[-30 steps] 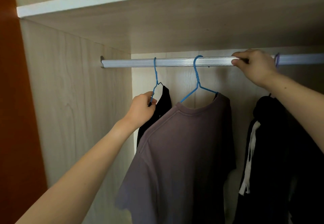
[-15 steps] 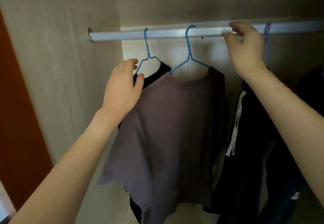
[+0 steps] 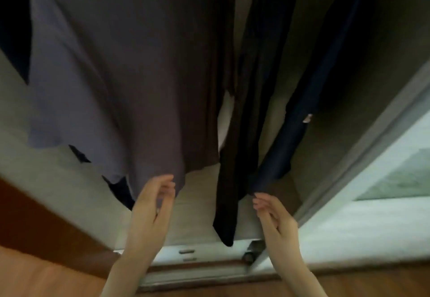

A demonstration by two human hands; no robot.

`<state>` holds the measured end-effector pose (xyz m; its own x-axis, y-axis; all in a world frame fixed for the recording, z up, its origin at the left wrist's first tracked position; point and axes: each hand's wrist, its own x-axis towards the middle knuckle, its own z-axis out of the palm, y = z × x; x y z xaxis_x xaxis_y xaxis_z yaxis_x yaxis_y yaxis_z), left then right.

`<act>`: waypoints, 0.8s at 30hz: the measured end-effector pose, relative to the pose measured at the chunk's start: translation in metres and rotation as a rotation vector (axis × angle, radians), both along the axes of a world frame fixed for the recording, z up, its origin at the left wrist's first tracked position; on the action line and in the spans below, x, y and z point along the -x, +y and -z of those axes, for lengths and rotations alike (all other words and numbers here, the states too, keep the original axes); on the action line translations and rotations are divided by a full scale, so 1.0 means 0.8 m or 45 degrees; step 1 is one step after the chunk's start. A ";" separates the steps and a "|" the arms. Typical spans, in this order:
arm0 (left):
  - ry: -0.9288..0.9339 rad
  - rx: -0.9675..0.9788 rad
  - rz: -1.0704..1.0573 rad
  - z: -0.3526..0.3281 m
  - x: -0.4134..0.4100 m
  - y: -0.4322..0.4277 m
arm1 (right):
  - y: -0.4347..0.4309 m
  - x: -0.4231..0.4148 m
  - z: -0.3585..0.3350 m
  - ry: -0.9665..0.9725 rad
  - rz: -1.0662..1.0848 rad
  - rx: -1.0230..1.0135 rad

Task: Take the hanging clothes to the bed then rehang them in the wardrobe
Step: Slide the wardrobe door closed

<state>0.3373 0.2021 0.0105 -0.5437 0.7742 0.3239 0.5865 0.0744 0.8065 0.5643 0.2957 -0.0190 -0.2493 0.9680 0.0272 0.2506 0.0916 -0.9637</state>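
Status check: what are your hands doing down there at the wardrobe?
Left hand open, at purple-grey T-shirt hem. Right hand open, below dark garments. Nothing gripped. Nothing blocking.

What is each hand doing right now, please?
Left hand: open, fingers loosely curled, holding nothing, just below the grey T-shirt hem.
Right hand: open, empty, by the dark garment.

A mauve-grey T-shirt (image 3: 121, 64) hangs limp in the wardrobe (image 3: 267, 180); right of it dangle a black garment (image 3: 244, 133) and a navy one (image 3: 309, 101).
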 end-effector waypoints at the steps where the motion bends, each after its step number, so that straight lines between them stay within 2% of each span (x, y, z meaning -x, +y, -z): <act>1: -0.037 0.155 0.046 0.039 -0.009 -0.003 | -0.005 -0.020 0.027 -0.048 0.070 0.093; 5: -0.207 0.660 0.266 0.157 -0.047 -0.016 | -0.023 -0.097 0.092 -0.114 0.377 0.275; 9: -0.310 0.798 0.443 0.181 -0.093 0.005 | -0.011 -0.143 0.085 -0.045 0.613 0.264; 16: -0.384 0.529 0.797 0.116 -0.189 0.116 | 0.033 -0.156 0.053 0.005 0.630 0.077; 21: -0.609 0.272 0.896 0.078 -0.239 0.171 | 0.047 -0.136 0.060 -0.019 0.546 0.029; 24: -0.711 0.243 0.940 0.078 -0.257 0.179 | 0.049 -0.130 0.060 -0.021 0.579 0.057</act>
